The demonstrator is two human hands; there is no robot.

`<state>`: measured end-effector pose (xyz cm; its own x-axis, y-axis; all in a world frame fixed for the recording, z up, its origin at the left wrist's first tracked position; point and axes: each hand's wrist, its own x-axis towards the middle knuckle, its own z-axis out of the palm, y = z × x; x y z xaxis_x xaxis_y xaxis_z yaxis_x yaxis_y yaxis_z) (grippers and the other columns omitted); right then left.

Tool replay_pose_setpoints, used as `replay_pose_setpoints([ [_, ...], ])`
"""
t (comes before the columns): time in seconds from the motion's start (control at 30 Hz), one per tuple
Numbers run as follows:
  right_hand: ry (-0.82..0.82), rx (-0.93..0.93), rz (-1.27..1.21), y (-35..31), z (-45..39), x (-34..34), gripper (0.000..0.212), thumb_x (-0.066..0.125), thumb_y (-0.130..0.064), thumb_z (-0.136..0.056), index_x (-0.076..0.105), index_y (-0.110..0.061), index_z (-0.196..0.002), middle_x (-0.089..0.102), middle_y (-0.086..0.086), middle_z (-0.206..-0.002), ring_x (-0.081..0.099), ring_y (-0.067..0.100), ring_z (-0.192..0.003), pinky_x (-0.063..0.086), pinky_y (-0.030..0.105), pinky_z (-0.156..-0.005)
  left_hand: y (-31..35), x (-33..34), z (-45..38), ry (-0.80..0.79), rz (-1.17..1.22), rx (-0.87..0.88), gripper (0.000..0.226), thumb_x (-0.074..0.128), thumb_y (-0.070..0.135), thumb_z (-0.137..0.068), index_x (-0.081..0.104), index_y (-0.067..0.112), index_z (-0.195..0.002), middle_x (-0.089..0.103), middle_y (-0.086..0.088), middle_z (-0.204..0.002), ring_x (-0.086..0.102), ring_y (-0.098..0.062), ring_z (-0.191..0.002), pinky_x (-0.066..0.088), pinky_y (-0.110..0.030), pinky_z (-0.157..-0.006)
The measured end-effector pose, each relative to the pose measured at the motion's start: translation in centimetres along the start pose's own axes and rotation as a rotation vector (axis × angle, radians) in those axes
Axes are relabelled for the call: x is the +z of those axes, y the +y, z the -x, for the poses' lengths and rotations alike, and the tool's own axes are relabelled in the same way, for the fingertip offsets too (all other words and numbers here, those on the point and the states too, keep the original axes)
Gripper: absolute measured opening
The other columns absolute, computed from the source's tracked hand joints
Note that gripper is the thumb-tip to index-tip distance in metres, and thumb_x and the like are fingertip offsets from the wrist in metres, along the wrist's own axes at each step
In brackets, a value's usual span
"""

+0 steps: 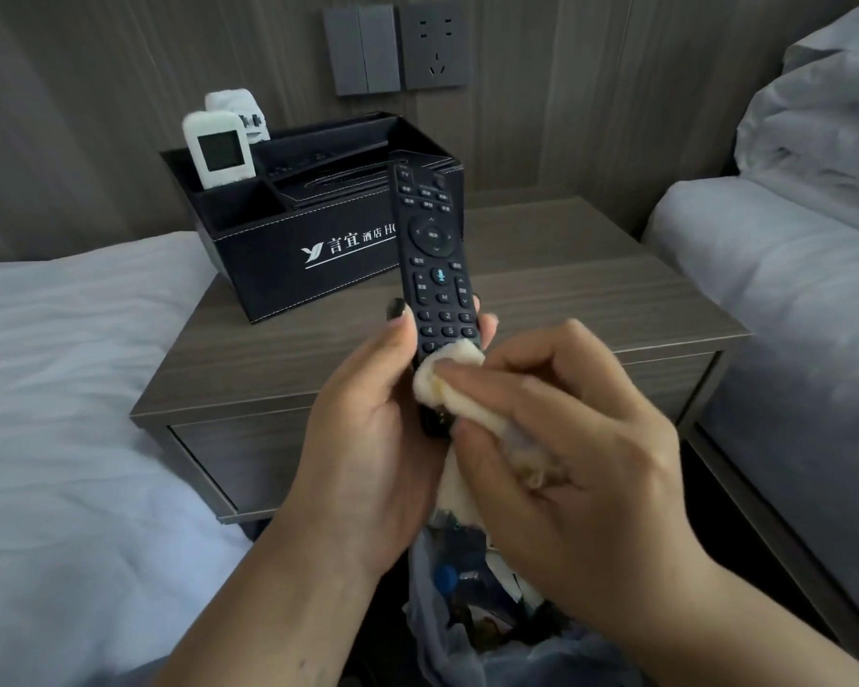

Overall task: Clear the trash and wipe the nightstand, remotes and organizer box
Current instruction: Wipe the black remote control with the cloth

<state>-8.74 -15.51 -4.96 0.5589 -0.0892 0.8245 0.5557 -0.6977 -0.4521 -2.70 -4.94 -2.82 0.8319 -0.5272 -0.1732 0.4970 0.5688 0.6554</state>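
now gripping black remote (435,270) by its lower end in left hand (368,438), above nightstand (591,300) front edge; right hand (581,438) pinching soft cloth (447,374) against keypad; probably light, stiff, slippery, so best clasped along its sides

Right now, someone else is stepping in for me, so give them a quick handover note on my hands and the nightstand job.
Left hand grips the black remote upright. Right hand presses the cloth against its lower keys. Organizer box sits on the nightstand with two white remotes standing in its left slots. Trash bag below holds rubbish.
Under way: wiping the black remote.
Whether the other remotes, box and nightstand top still need wiping cannot be told.
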Motion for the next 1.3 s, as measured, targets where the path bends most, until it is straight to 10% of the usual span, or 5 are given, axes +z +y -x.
replay_pose_setpoints([
  [0.5, 0.147, 0.039, 0.150, 2.7, -1.5, -1.3, 0.021, 0.066, 0.003, -0.081, 0.073, -0.004, -0.100, 0.057, 0.006, -0.089, 0.052, -0.005, -0.083, 0.040, 0.007, -0.075, -1.1, 0.0, 0.4, -0.163, -0.283, 0.163, 0.035, 0.045, 0.026, -0.094, 0.068, 0.003, -0.109, 0.073, -0.012, -0.097, 0.070, -0.018, -0.087, 0.058, -0.027, -0.069],
  [0.67, 0.298, 0.146, 0.211, 3.8, -3.2, -2.4, 0.017, 0.067, -0.003, -0.085, 0.073, -0.012, -0.098, 0.060, 0.006, -0.088, 0.054, 0.004, -0.079, 0.039, 0.006, -0.072, -1.9, -0.2, 0.5, -0.219, -0.527, 0.193, 0.037, 0.047, 0.032, -0.092, 0.071, 0.012, -0.111, 0.072, -0.009, -0.115, 0.065, -0.022, -0.114, 0.044, -0.046, -0.104],
  [0.83, 0.423, 0.407, 0.017, 4.8, -4.8, -3.1, 0.013, 0.063, -0.015, -0.088, 0.070, -0.024, -0.093, 0.064, 0.000, -0.091, 0.055, -0.005, -0.079, 0.040, 0.006, -0.073, -2.8, 0.3, 0.7, -0.166, -0.628, 0.258, 0.034, 0.047, 0.038, -0.089, 0.070, 0.030, -0.113, 0.072, -0.001, -0.116, 0.065, -0.020, -0.115, 0.042, -0.047, -0.105],
  [1.1, 0.166, 0.134, 0.004, 2.0, -1.1, 0.1, 0.016, 0.064, -0.001, -0.085, 0.071, -0.004, -0.100, 0.057, 0.006, -0.090, 0.056, 0.006, -0.083, 0.044, 0.011, -0.073, -1.6, 0.2, -0.1, 0.150, -0.658, 0.492, 0.053, 0.039, 0.021, -0.103, 0.074, 0.039, -0.067, 0.071, 0.010, -0.069, 0.065, -0.001, -0.065, 0.049, -0.018, -0.059],
  [1.3, 0.301, 0.038, 0.124, 2.6, -2.7, -0.4, 0.023, 0.066, 0.002, -0.084, 0.070, 0.000, -0.106, 0.056, 0.011, -0.093, 0.052, 0.008, -0.087, 0.043, 0.012, -0.078, -2.2, -0.1, 0.3, 0.075, -0.891, 0.580, 0.042, 0.038, 0.026, -0.102, 0.067, 0.026, -0.072, 0.061, 0.012, -0.059, 0.052, 0.002, -0.055, 0.039, -0.009, -0.050],
])
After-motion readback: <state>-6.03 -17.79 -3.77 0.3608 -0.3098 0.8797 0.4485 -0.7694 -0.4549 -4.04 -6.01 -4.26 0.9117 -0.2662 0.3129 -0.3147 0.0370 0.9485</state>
